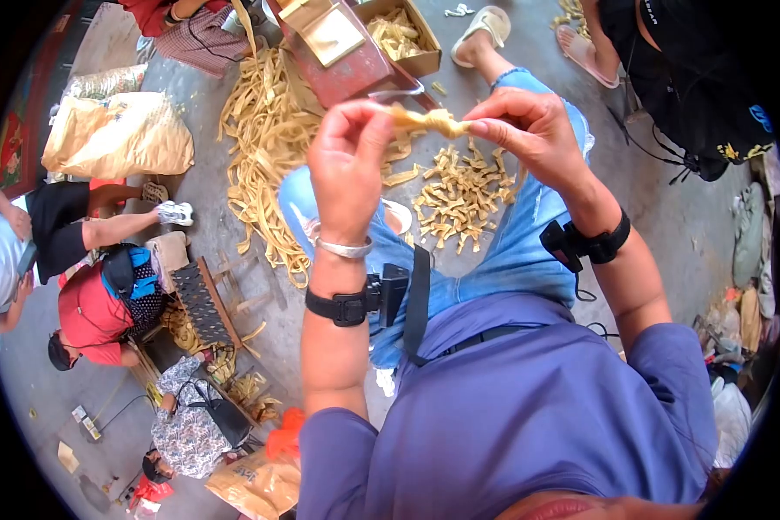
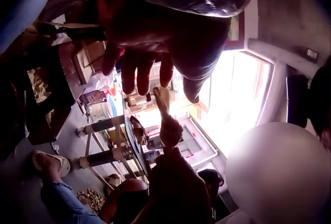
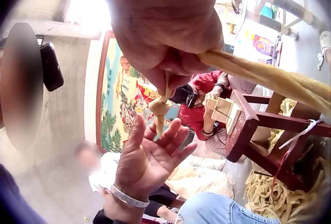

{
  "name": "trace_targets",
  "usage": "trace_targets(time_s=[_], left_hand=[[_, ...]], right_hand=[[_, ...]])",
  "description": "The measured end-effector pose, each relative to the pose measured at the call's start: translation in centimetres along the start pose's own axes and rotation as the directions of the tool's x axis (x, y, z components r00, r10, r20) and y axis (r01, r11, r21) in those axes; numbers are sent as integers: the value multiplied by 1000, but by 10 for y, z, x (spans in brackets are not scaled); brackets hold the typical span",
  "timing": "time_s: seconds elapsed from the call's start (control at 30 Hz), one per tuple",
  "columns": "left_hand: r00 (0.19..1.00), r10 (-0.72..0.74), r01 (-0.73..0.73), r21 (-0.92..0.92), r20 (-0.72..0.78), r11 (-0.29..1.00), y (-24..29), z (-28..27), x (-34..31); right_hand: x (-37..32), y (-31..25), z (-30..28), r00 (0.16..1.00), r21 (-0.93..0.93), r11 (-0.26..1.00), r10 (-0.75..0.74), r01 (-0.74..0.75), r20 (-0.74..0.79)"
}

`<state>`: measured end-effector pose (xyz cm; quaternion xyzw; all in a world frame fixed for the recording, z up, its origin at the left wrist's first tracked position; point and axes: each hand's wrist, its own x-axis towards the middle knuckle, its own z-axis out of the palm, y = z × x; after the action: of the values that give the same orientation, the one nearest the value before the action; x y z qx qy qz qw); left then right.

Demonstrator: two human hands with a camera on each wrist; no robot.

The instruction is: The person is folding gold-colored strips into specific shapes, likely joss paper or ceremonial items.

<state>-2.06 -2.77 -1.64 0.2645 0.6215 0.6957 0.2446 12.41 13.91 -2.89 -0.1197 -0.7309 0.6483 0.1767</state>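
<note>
My right hand (image 1: 533,134) pinches a soft yellow-tan strip (image 3: 160,109) beside a knot tied in it. The strip's long tail (image 3: 269,74) runs out from the right hand in the right wrist view. Palm up with fingers loosely spread, my left hand (image 3: 155,162) is at the strip's short free end. From the left wrist view, the fingers (image 2: 144,79) of that hand reach towards the same end, and the knot (image 2: 170,132) sits just above the right hand. Below in the head view, a heap of small knotted pieces (image 1: 464,195) lies on the floor between my legs.
A large pile of long, loose strips (image 1: 264,147) lies on the floor to the left. Behind it are a red wooden stool (image 1: 338,74) and a cardboard box (image 1: 420,59) holding more strips. Several people sit around, with a tan sack (image 1: 117,134) at the left.
</note>
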Motion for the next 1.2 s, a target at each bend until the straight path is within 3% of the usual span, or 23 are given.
trace_targets(time_s=[0.07,0.13,0.17,0.27,0.3,0.43,0.53,0.63,0.73,0.9,1.03,1.13,1.2], left_hand=[[973,180,-212,256,145,943,15,7,5],[888,246,-429,510,389,745,28,10,10],[880,205,-391,408,428,825,23,11,14],[960,-120,42,298,251,954,23,7,16],[960,-105,22,303,260,953,22,3,18],[940,-260,198,267,221,943,14,-12,19],[917,-276,176,329,287,928,5,-27,30],[857,-408,403,85,315,911,11,-22,45],[851,-418,418,72,319,906,15,-34,59],[884,-435,437,27,172,899,6,-50,67],[918,-388,368,183,87,912,-6,-62,101],[946,-324,305,259,31,916,-22,-77,132],[941,-330,306,232,71,923,-33,-84,145]], right_hand=[[3,-1,4,1000,39,999,-13,13,17],[8,-3,9,998,76,997,-31,28,45],[12,-5,11,997,94,995,-42,35,66],[24,-12,10,986,34,995,-93,89,140],[28,-15,7,976,-20,992,-121,127,180],[45,-9,-2,951,-180,958,-173,223,258],[57,-7,3,948,-233,936,-207,264,244],[75,-11,12,927,-274,899,-274,341,257],[93,-9,13,910,-320,866,-298,385,287],[122,-2,15,903,-314,865,-295,391,312],[160,16,23,885,-336,837,-321,432,338],[187,30,30,828,-387,736,-451,556,333],[202,41,28,828,-432,708,-447,559,338]])
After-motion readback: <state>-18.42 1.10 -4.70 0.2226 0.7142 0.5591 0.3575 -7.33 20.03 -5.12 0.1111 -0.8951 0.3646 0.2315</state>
